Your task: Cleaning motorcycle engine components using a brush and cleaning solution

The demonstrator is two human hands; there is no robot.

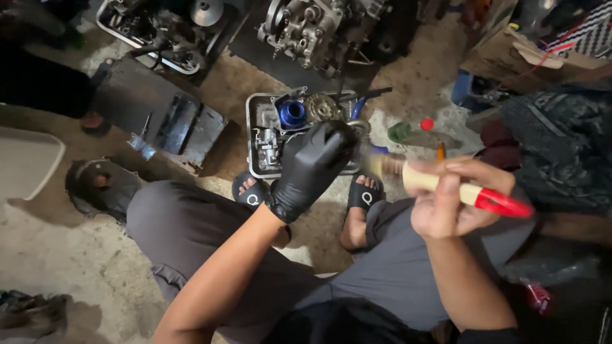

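We sat low on the dirt floor (57, 255), knees apart. Nearest to us, our bare right hand (446, 204) was closed around a brush with a pale wooden handle and glossy red end (472, 194), fingers wrapped over the shaft and thumb along it; its bristle end was blurred, so we could not tell its state. We judged the brush light and stiff, best held mid-handle as it was. Just beyond, our left hand in a black rubber glove (312, 169) was curled over a dark round part (341, 134), mostly hidden by the fingers; it looked like metal, probably heavy for its size and oily, so a full-palm hold suited it. Below it, past our black sandals (364, 196), lay a grey metal tray (255, 153) holding a blue anodised cylinder (292, 113) and a toothed sprocket (322, 107). Toward the right edge of the floor lay a green bottle with a red cap (414, 132). Farther off stood a grey engine block (306, 28) and a brown cardboard box (510, 60).
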